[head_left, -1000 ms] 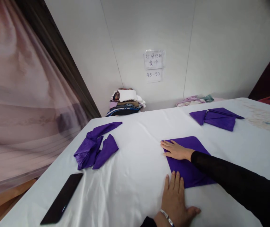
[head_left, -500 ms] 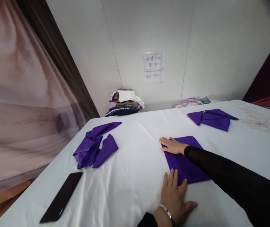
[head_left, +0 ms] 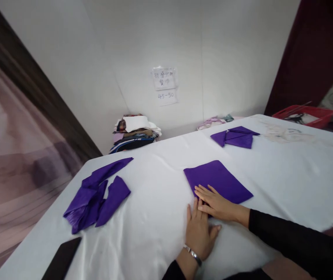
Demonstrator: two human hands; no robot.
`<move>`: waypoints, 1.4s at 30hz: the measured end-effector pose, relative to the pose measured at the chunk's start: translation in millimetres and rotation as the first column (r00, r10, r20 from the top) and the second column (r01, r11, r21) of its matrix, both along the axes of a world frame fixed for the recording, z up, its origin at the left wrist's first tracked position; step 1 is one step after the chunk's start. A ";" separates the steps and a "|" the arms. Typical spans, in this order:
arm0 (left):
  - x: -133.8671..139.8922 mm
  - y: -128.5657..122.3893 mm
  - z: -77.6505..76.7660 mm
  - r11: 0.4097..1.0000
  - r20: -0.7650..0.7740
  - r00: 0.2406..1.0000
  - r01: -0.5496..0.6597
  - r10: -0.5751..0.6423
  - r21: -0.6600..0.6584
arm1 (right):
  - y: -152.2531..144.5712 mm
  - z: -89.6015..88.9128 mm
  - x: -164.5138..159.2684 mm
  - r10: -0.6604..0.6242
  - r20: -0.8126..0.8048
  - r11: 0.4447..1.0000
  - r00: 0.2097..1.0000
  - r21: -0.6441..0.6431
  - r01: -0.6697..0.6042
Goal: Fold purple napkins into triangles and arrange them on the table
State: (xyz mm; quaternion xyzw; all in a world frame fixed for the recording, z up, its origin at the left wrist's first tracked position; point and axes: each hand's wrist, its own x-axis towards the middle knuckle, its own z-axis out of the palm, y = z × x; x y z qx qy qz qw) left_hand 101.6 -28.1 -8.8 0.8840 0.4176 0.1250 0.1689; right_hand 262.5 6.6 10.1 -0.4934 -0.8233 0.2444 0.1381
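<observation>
A purple cloth napkin, folded into a flat square, lies on the white-covered table. My right hand rests flat on its near left part, fingers stretched out. My left hand, with a silver bracelet at the wrist, lies palm down at the near left corner. Its fingertips touch the cloth's edge and partly meet the right fingers. The near corner is mostly hidden under both hands. Neither hand grips anything.
Crumpled purple cloth lies at the left, behind a dark flat object. A folded purple cloth sits at the back right. Beyond the table are a clothes pile, a red basket and a wall sign.
My right hand has slid from the napkin's far left corner toward me, down to the left hand. The view has turned to the right.
</observation>
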 end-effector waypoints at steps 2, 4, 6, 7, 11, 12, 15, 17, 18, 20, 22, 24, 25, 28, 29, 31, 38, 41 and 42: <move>0.4 4.4 -1.2 0.999 -0.045 0.999 0.014 -0.012 0.038 | -6.9 -1.6 7.9 -0.054 0.024 0.998 0.998 0.015 0.054; 0.6 7.6 -3.8 0.998 -0.099 0.995 0.032 -0.025 0.062 | -7.9 -4.8 15.5 -0.079 0.064 0.997 0.995 0.029 0.077; 0.5 9.4 -6.7 0.996 -0.138 0.990 0.038 -0.026 0.083 | -7.0 -8.9 23.9 -0.083 0.102 0.995 0.991 0.061 0.077; 0.3 9.9 -8.0 0.995 -0.151 0.988 0.039 -0.025 0.095 | -6.7 -11.0 29.2 -0.083 0.115 0.994 0.990 0.079 0.074; -0.4 10.0 -9.0 0.992 -0.183 0.983 0.038 -0.016 0.117 | -8.1 -18.0 63.4 -0.155 0.136 0.982 0.978 0.127 0.138; -0.5 9.8 -8.6 0.992 -0.190 0.982 0.038 -0.014 0.120 | -9.1 -19.9 75.6 -0.191 0.142 0.976 0.971 0.134 0.172; -1.0 9.4 -7.9 0.990 -0.205 0.979 0.040 -0.012 0.135 | -14.5 -26.5 116.6 -0.310 0.164 0.946 0.936 0.153 0.287; -1.4 10.0 -8.9 0.988 -0.205 0.979 0.043 -0.011 0.151 | -20.9 -30.6 141.9 -0.404 0.180 0.911 0.897 0.170 0.376; -1.6 10.7 -9.8 0.986 -0.201 0.980 0.042 -0.009 0.162 | -25.0 -31.9 152.1 -0.449 0.183 0.890 0.875 0.176 0.420; -2.2 12.9 -11.6 0.981 -0.181 0.983 0.039 -0.003 0.193 | -34.4 -32.3 164.8 -0.523 0.164 0.849 0.836 0.190 0.494; -3.0 15.7 -12.4 0.970 -0.142 0.990 0.037 -0.002 0.241 | -44.5 -29.9 166.8 -0.547 0.107 0.828 0.830 0.217 0.518; -3.7 18.0 -11.4 0.954 -0.083 0.997 0.034 -0.010 0.299 | -53.3 -26.2 160.6 -0.498 0.033 0.838 0.867 0.277 0.470; -4.0 18.8 -10.2 0.946 -0.048 0.999 0.032 -0.017 0.323 | -56.8 -24.5 155.9 -0.442 0.005 0.852 0.897 0.317 0.417; -3.5 18.8 -5.4 0.930 0.060 0.998 0.011 -0.036 0.367 | -62.4 -22.6 143.1 -0.253 -0.019 0.869 0.967 0.435 0.236; -3.0 18.3 -4.0 0.927 0.093 0.995 -0.001 -0.037 0.374 | -62.7 -23.2 140.5 -0.214 -0.007 0.865 0.977 0.463 0.193; -1.8 17.2 -2.1 0.924 0.147 0.989 -0.025 -0.034 0.381 | -61.6 -25.3 137.6 -0.187 0.024 0.853 0.982 0.500 0.150; 0.9 16.0 -5.0 0.932 0.183 0.983 -0.050 -0.018 0.360 | -57.0 -24.8 136.4 -0.211 0.067 0.824 0.975 0.549 0.140; 0.8 15.4 -3.4 0.944 0.144 0.990 -0.050 0.002 0.325 | -59.3 -23.9 137.4 -0.219 0.070 0.824 0.973 0.548 0.146; 0.4 15.1 -2.1 0.949 0.129 0.992 -0.045 0.004 0.312 | -60.3 -24.4 138.2 -0.228 0.069 0.824 0.971 0.545 0.155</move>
